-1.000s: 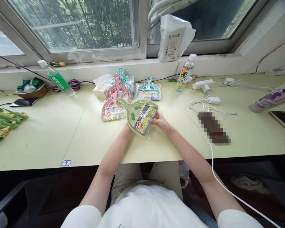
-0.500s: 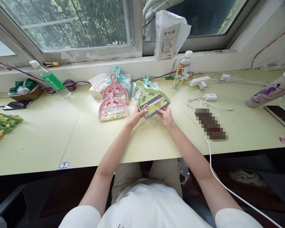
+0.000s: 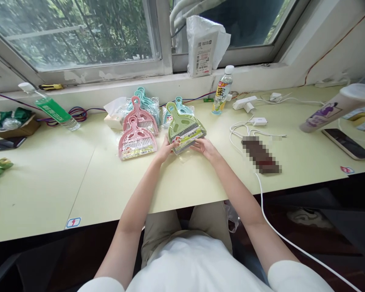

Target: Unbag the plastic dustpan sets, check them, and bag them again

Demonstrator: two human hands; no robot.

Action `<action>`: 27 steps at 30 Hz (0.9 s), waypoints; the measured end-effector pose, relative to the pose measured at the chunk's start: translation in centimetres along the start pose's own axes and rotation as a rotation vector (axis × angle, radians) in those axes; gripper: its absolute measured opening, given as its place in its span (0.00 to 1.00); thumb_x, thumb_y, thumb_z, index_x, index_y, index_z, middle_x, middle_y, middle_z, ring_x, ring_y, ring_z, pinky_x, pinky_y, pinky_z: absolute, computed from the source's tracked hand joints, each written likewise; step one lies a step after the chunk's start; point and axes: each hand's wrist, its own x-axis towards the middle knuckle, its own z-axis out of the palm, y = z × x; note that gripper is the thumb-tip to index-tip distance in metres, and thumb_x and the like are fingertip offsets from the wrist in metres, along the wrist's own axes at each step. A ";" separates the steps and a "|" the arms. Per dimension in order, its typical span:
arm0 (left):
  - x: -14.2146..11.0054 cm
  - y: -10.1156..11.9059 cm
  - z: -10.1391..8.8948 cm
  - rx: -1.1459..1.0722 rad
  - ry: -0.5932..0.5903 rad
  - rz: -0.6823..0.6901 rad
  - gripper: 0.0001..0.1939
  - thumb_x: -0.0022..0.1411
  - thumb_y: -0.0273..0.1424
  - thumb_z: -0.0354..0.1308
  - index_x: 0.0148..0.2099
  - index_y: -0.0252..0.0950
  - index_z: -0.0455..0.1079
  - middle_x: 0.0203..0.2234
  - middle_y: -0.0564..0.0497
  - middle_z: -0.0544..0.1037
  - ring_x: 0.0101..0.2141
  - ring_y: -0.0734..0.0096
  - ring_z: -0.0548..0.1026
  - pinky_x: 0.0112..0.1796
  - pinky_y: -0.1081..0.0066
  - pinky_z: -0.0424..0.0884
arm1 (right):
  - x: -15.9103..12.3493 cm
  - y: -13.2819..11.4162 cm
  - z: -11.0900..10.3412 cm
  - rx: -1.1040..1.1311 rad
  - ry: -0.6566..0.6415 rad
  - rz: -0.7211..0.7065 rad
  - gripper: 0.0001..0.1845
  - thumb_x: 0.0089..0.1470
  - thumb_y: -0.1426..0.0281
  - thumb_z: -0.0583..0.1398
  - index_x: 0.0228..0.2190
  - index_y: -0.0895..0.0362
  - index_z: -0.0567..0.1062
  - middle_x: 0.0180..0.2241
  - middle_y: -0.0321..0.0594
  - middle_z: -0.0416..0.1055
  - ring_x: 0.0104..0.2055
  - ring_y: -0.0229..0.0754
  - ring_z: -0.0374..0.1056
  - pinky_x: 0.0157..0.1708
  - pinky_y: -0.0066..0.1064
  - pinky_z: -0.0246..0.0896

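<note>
The left hand [image 3: 166,151] grips the near-left corner of the bagged green dustpan set [image 3: 182,124]; the right hand [image 3: 208,149] touches its near edge, how firmly I cannot tell. Its handle, leftward a second ago, now points far, seemingly matching the pink dustpan sets [image 3: 136,142] at left. A blue dustpan set [image 3: 184,109] lies beyond.

Left of the held dustpan [image 3: 186,129] lie clustered dustpans [image 3: 136,141]; behind it, another dustpan [image 3: 179,105]; right of it, a phone [image 3: 348,144].

The green dustpan [image 3: 182,122] looks smooth plastic, its wrapper [image 3: 186,156] glossy clear film.
</note>
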 end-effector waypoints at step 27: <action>0.3 0.8 -2.0 -0.085 -0.336 -0.187 0.23 0.57 0.29 0.59 0.54 0.28 0.63 0.30 0.43 0.79 0.22 0.64 0.79 0.18 0.72 0.71 | -0.7 -1.5 -1.5 -0.896 0.292 -0.842 0.06 0.55 0.65 0.63 0.28 0.51 0.79 0.45 0.39 0.74 0.51 0.50 0.64 0.57 0.47 0.59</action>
